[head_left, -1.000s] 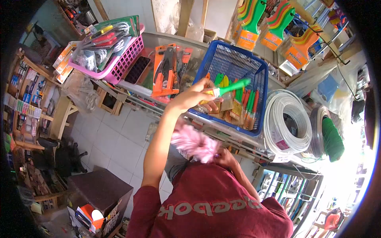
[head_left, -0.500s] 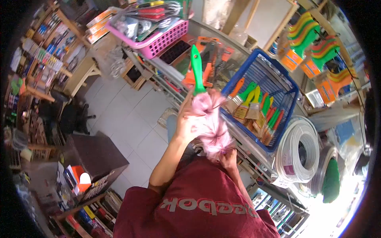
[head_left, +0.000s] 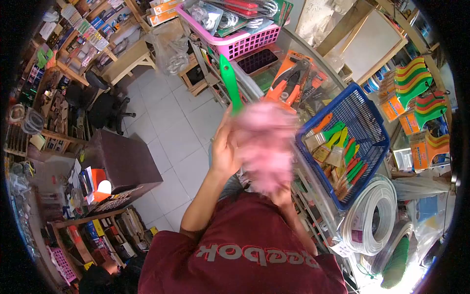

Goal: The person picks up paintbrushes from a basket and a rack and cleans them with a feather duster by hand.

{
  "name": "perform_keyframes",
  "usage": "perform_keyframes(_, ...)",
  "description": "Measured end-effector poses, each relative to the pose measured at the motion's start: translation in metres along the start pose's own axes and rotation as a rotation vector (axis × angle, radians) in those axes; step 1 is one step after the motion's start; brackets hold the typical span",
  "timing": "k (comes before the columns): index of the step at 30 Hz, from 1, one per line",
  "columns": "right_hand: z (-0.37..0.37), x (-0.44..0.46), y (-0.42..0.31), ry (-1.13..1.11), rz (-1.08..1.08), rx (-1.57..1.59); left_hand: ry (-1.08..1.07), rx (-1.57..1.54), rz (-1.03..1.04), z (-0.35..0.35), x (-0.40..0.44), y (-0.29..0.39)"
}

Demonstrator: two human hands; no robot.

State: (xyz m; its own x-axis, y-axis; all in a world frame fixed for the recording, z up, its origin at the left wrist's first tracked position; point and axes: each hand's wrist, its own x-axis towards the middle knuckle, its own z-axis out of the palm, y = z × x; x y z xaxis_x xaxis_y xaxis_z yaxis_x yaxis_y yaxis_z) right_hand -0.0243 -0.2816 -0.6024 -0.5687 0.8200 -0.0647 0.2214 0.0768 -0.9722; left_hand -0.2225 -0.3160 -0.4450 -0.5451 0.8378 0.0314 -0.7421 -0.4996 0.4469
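Left hand [head_left: 223,154] holds green-handled brush [head_left: 229,78], handle up; right hand [head_left: 282,197] seems closed on pink duster [head_left: 267,147] (blurred). Both beside blue basket [head_left: 369,115]. Best: brush steady, light duster strokes.

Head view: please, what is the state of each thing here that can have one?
Green plastic-handled brush: in the left hand, handle up, bristles hidden.
Fluffy pink duster: in the right hand, blurred, against the brush.
Blue plastic basket: open, partly filled with brushes.
Pink plastic basket: open, heaped with packages.
White cable: coiled.
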Motion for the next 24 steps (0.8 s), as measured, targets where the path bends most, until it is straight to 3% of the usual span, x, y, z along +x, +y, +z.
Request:
perform_keyframes(1,-0.01,0.006,0.002,-0.163,0.021,-0.308,-0.001,0.048,0.029,0.003,0.001,0.0)
perform_keyframes(2,-0.016,0.014,0.0,-0.246,-0.185,-0.385,-0.004,0.095,0.061,0.006,0.004,0.0)
perform_keyframes(4,0.007,0.011,0.01,0.025,-0.014,0.299,-0.122,0.111,0.074,-0.003,0.008,0.003)
perform_keyframes(6,0.015,0.006,0.038,0.105,-0.07,0.341,-0.125,0.12,0.09,0.003,0.011,0.002)
perform_keyframes(8,0.004,0.007,0.042,-0.01,-0.338,-0.266,-0.087,0.071,0.045,0.005,0.006,0.0)
perform_keyframes(9,-0.009,0.01,0.043,-0.163,-0.235,-0.385,-0.054,0.087,0.043,0.005,0.009,-0.003)
perform_keyframes(10,-0.018,0.019,-0.001,-0.324,-0.147,-0.513,-0.021,0.103,0.04,0.004,0.012,-0.006)
perform_keyframes(11,-0.011,0.016,-0.006,-0.192,-0.122,-0.209,0.012,0.121,0.037,0.003,0.015,-0.009)
perform_keyframes(12,-0.005,0.014,-0.01,-0.06,-0.102,0.093,-0.173,-0.029,0.019,-0.014,0.019,-0.013)
perform_keyframes(13,0.0,0.011,-0.011,0.072,-0.081,0.396,-0.187,0.018,0.017,-0.007,0.022,-0.013)
perform_keyframes(15,0.011,-0.003,0.05,0.17,-0.098,0.298,-0.209,0.113,0.0,0.011,0.023,-0.014)
perform_keyframes(16,0.001,-0.005,0.082,0.121,-0.218,-0.133,-0.146,0.117,-0.08,0.001,0.019,-0.013)
perform_keyframes(18,-0.021,0.011,0.0,-0.197,0.049,-0.599,-0.029,0.195,-0.053,-0.007,0.023,-0.022)
perform_keyframes(21,-0.019,0.008,-0.028,0.071,0.087,0.102,-0.118,0.148,0.001,0.009,0.028,-0.023)
perform_keyframes(23,-0.01,0.0,-0.017,0.111,-0.027,0.32,-0.226,0.123,-0.024,0.014,0.026,-0.024)
perform_keyframes(24,-0.009,-0.004,-0.014,0.093,-0.081,0.38,-0.101,0.15,-0.077,0.009,0.019,-0.023)
